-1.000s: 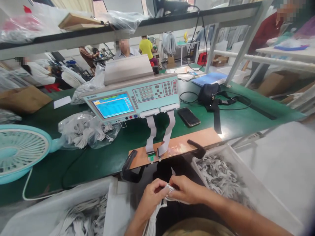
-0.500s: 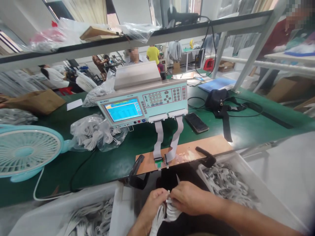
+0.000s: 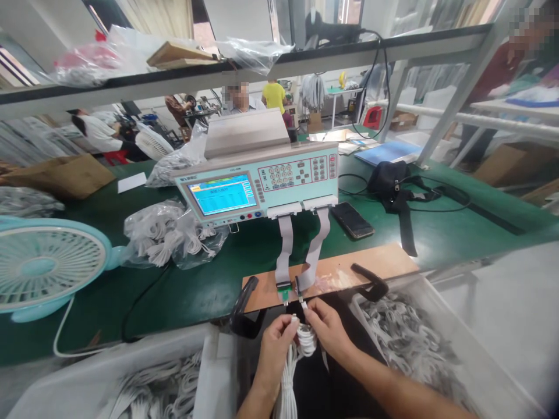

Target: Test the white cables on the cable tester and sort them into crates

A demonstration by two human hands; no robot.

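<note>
A bundled white cable (image 3: 289,378) hangs between my two hands, below the table's front edge. My left hand (image 3: 277,343) is closed in a pinch on one plug of the cable, its tip pointing up. With thumb and fingers, my right hand (image 3: 325,326) grips the cable's other plug (image 3: 304,305), held up against the right-hand test connector (image 3: 300,289); whether it is seated cannot be made out. Just left of it sits the green test board (image 3: 286,294) with its small metal plug. Grey ribbon cables (image 3: 285,250) run from both connectors to the tester (image 3: 297,180), whose screen is lit.
Black clamps (image 3: 244,305) hold a wooden board (image 3: 384,260) at the table edge. White bins (image 3: 213,361) of cables stand on both sides. A phone (image 3: 353,220), a black bag (image 3: 388,183), a blue fan (image 3: 48,265) and bagged cables (image 3: 161,233) lie on the green table.
Both hands have moved up toward the test connectors and slightly apart. The right hand has brought its plug to the right-hand connector. The tester's screen text has changed.
</note>
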